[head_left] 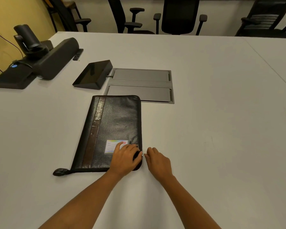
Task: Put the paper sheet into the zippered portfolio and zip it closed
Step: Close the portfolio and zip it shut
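A black leather zippered portfolio (112, 129) with a brown stripe and a small label card lies closed on the white table (213, 113). My left hand (124, 158) presses flat on its near right corner. My right hand (157, 161) sits just right of that edge and pinches the small metal zipper pull (143, 154) at the portfolio's right side, near the front corner. A black strap tab (60, 171) sticks out from the near left corner. No paper sheet shows anywhere in view.
Behind the portfolio a grey cable hatch (139, 85) is set into the table, with a black tilted touch panel (92, 74) at its left. A black conference speaker bar and camera (38, 58) stand at the far left. Office chairs (178, 15) line the far edge.
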Demonstrator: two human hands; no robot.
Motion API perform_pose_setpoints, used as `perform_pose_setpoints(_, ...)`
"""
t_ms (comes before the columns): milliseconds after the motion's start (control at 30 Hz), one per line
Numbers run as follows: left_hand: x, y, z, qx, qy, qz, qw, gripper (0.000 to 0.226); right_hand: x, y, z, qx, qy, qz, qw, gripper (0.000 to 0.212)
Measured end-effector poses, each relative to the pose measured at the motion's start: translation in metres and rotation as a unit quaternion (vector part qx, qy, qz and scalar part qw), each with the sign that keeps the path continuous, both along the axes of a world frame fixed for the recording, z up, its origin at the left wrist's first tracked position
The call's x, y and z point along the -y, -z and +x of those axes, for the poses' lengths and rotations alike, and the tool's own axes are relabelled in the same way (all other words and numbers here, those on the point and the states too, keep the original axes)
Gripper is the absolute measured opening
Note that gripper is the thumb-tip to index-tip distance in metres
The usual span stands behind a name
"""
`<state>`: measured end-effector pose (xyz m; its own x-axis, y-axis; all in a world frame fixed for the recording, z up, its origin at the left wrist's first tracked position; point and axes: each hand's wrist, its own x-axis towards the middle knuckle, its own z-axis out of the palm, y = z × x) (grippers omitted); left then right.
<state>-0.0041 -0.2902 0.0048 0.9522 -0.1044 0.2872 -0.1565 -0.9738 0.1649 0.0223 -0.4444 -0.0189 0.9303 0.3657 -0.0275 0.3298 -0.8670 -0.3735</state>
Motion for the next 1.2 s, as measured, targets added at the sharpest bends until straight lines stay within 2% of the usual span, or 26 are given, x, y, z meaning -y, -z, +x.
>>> perform_pose_setpoints(67, 0.000, -0.003, 0.019, 0.010, -0.014, -0.031, 0.999, 0.032, -0.001, 0.000, 0.004, 0.001, -0.005, 0.010, 1.000, 0.026)
perform_pose_setpoints(133, 0.002, -0.002, 0.036, -0.037, -0.029, -0.045, 0.998, 0.031, -0.002, -0.001, 0.008, 0.002, -0.019, 0.021, 1.000, 0.023)
perform_pose_setpoints(233, 0.002, 0.005, 0.060, -0.143, -0.057, -0.048, 0.987, 0.045, -0.003, -0.003, 0.014, -0.004, -0.042, 0.030, 0.999, 0.021)
perform_pose_setpoints(400, 0.000, 0.012, 0.083, -0.196, -0.083, -0.014, 0.977, 0.055, 0.002, 0.001, 0.018, -0.010, -0.061, 0.043, 0.997, 0.024)
perform_pose_setpoints(533, -0.001, 0.024, 0.082, -0.197, -0.095, -0.012, 0.976, 0.057, 0.001, 0.008, 0.017, -0.003, -0.043, 0.051, 0.998, 0.026)
perform_pose_setpoints(700, -0.002, 0.033, 0.082, -0.170, -0.091, 0.004, 0.981, 0.059, -0.011, 0.010, 0.023, 0.004, 0.084, 0.110, 0.990, 0.021)
perform_pose_setpoints(933, -0.002, 0.038, 0.081, -0.145, -0.091, 0.022, 0.985, 0.064, -0.033, 0.002, 0.059, -0.018, 0.164, 0.145, 0.976, 0.018)
perform_pose_setpoints(1200, -0.002, 0.036, 0.083, -0.172, -0.090, 0.026, 0.981, 0.076, -0.028, 0.004, 0.070, -0.029, 0.151, 0.160, 0.975, 0.013)
